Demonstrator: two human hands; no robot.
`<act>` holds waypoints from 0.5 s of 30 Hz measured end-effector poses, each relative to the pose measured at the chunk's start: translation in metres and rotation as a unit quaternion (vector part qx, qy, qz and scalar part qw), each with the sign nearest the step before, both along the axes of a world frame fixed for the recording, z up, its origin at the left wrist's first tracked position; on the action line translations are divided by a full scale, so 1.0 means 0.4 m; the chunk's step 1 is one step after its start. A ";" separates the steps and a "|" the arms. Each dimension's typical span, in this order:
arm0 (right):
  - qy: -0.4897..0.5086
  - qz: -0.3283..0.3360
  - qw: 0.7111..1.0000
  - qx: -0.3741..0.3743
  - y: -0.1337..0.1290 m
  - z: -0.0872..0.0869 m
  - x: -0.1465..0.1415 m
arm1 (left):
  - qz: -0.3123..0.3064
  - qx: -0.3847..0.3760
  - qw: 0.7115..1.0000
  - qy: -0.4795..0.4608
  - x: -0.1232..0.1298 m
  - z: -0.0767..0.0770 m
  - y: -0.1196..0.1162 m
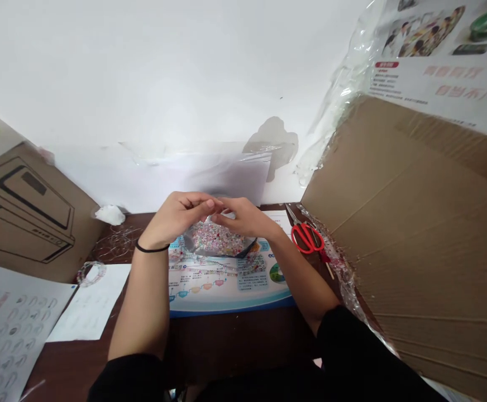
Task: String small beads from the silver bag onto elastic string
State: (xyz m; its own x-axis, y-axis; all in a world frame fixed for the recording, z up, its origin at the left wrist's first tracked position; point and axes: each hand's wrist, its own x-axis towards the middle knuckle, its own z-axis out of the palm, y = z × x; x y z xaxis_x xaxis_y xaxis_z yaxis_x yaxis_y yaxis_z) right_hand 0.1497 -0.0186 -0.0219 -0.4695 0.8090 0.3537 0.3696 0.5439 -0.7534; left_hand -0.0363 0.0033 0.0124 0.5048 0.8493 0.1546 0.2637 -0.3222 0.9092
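Over a bowl full of small, mostly pink and clear beads (pixel 218 239), both of my hands meet with their fingertips close together. My left hand (pixel 191 211), with a black band on the wrist, is closed in a pinch, thumb against the fingers. Facing it, my right hand (pixel 243 216) is also closed, its thumb and fingers bent toward the left fingertips. Whatever lies between the fingers is too small or hidden to make out. Under the bowl is a printed blue and white sheet (pixel 227 304), with loose beads scattered around the bowl's front.
Red-handled scissors (pixel 308 237) lie right of the bowl. A beaded bracelet (pixel 91 274) rests on white paper (pixel 88 312) at left, near tangled clear thread (pixel 115 244) and a white wad (pixel 110 214). Cardboard (pixel 428 223) rises at right, a cardboard box (pixel 34 206) at left.
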 end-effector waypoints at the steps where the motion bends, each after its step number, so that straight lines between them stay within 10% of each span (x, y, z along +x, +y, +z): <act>1: 0.032 -0.002 0.999 -0.010 0.001 0.000 -0.007 | 0.000 -0.009 1.000 -0.028 0.003 -0.002 -0.001; 15: 0.026 0.010 0.996 -0.083 0.020 -0.024 -0.021 | 0.068 -0.059 0.874 -0.477 -0.047 0.050 -0.019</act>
